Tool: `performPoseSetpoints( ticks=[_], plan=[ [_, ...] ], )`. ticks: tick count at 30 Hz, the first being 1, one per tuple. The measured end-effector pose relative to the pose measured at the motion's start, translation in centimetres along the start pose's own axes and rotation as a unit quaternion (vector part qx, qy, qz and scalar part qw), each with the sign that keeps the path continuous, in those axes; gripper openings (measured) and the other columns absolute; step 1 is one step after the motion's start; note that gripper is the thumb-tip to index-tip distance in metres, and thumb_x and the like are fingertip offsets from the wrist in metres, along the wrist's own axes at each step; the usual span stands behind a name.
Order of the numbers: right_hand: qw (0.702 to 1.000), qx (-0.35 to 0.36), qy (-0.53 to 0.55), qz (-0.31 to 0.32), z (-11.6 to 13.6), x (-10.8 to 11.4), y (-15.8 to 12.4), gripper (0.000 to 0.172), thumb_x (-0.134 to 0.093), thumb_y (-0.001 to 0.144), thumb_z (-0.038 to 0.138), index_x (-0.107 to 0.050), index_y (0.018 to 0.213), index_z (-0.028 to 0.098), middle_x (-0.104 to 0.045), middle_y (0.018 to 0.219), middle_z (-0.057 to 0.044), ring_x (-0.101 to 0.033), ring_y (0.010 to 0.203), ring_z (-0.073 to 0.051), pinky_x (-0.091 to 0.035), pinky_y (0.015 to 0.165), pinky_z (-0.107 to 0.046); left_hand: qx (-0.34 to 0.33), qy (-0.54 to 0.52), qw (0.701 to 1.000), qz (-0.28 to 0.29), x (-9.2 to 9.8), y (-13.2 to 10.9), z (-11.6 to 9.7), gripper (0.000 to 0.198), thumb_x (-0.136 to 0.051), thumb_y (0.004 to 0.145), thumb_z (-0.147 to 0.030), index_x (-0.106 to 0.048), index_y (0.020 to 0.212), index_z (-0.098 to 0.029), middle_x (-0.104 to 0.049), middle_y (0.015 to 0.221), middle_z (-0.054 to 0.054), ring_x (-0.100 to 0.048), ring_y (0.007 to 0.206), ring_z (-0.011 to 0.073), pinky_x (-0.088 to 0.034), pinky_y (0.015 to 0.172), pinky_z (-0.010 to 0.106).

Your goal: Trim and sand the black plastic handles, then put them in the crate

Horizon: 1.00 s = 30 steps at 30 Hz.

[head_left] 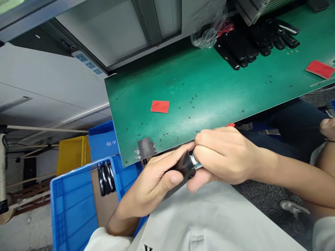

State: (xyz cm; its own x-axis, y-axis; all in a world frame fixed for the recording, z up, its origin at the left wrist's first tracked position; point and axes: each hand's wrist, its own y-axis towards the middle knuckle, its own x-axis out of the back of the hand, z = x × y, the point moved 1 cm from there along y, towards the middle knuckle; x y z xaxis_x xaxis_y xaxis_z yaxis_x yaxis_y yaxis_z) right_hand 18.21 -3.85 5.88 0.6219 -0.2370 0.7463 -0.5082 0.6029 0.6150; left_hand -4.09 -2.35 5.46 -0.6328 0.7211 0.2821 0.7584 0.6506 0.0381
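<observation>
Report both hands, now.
Left hand: closed around a black part.
Right hand: closed, at that part's end; what it grips is mostly hidden.

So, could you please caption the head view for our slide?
Left hand gripping a black casing, right hand at its end, beside a green worktop.

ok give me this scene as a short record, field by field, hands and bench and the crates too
left hand grip: wrapped around a black piece
right hand grip: fingers curled at the pale part showing at the black piece's open end; exact hold hidden
bench: green top
bench left: red card; flat dark plate near the corner
bench far side: pile of black items, clear plastic
crates: blue crate with black items inside; yellow crate behind
</observation>
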Motion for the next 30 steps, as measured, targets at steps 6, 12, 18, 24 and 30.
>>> performPoseSetpoints(
  ticks=[6, 12, 18, 24, 30],
  plan=[
    [1.000, 0.011, 0.009, -0.025, 0.3, -0.4, -0.1, 0.057, -0.033, 0.110, 0.054, -0.044, 0.065, 0.022, -0.035, 0.063, 0.004, -0.030, 0.058, -0.013, -0.026, 0.053, -0.030, -0.012, -0.010, 1.000, -0.015, -0.2, 0.1, 0.0, 0.058, -0.051, 0.106, -0.052, -0.052, 0.159, -0.029, -0.070, 0.142, 0.009, -0.071, 0.125, 0.0304, -0.059, 0.106, 0.041],
    [0.999, -0.011, 0.032, -0.027, 0.1, -0.1, 0.4, 0.056, -0.046, 0.104, 0.063, -0.046, 0.067, 0.022, -0.034, 0.064, 0.005, -0.029, 0.058, -0.013, -0.027, 0.051, -0.029, -0.047, -0.043, 0.998, -0.003, -0.2, 0.2, 0.6, 0.062, -0.051, 0.105, -0.055, -0.048, 0.161, -0.029, -0.075, 0.128, 0.010, -0.074, 0.107, 0.0265, -0.061, 0.095, 0.037],
    [0.998, -0.017, 0.039, 0.035, 0.1, 0.5, 0.5, 0.054, -0.044, 0.106, 0.062, -0.047, 0.070, 0.022, -0.040, 0.066, 0.004, -0.033, 0.059, -0.012, -0.030, 0.051, -0.028, -0.074, -0.016, 0.997, -0.006, -0.3, 0.3, 0.9, 0.065, -0.050, 0.105, -0.053, -0.041, 0.165, -0.028, -0.074, 0.111, 0.010, -0.071, 0.087, 0.0226, -0.059, 0.080, 0.033],
    [1.000, -0.013, 0.021, 0.015, 0.4, 0.4, 0.2, 0.056, -0.039, 0.107, 0.062, -0.048, 0.069, 0.022, -0.039, 0.063, 0.004, -0.033, 0.058, -0.013, -0.030, 0.049, -0.029, -0.075, -0.028, 0.997, 0.006, -0.3, 0.4, 0.9, 0.066, -0.048, 0.106, -0.054, -0.038, 0.166, -0.028, -0.072, 0.114, 0.011, -0.069, 0.090, 0.0227, -0.057, 0.082, 0.032],
    [1.000, 0.002, 0.002, -0.011, 0.8, 0.3, 0.1, 0.055, -0.042, 0.107, 0.058, -0.048, 0.066, 0.022, -0.035, 0.060, 0.004, -0.031, 0.056, -0.014, -0.028, 0.048, -0.030, -0.045, -0.056, 0.997, 0.022, -0.4, 0.1, 1.1, 0.064, -0.042, 0.108, -0.055, -0.035, 0.167, -0.031, -0.070, 0.114, 0.010, -0.066, 0.090, 0.0226, -0.053, 0.084, 0.034]
  ],
)
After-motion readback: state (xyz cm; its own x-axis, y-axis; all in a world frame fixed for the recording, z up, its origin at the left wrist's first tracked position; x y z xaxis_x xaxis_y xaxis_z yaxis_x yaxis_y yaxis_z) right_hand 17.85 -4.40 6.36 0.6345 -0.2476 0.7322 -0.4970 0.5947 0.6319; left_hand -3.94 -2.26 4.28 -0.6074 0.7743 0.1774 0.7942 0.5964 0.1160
